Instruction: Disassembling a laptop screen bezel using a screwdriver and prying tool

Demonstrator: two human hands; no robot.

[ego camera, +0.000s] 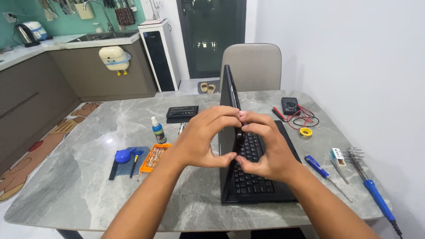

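A black laptop point(259, 177) stands on the grey marble table point(88, 177), turned sideways to me, its lid point(229, 95) raised nearly upright and its keyboard to the right. My left hand point(201, 137) and my right hand point(263, 146) are both up in front of the lid's edge, fingertips touching each other above and thumbs meeting below, around the edge of the screen. The fingers seem to pinch the lid's bezel; the exact contact is hidden by the hands.
Left of the laptop lie a small blue-capped bottle point(158, 131), an orange screwdriver-bit case point(153, 158), a blue blower and mat point(126, 157), a black battery pack point(182, 113). To the right are a multimeter with leads point(292, 108), solder reel point(305, 132), blue screwdriver point(318, 167), blue soldering iron point(374, 192). A chair point(251, 66) stands behind.
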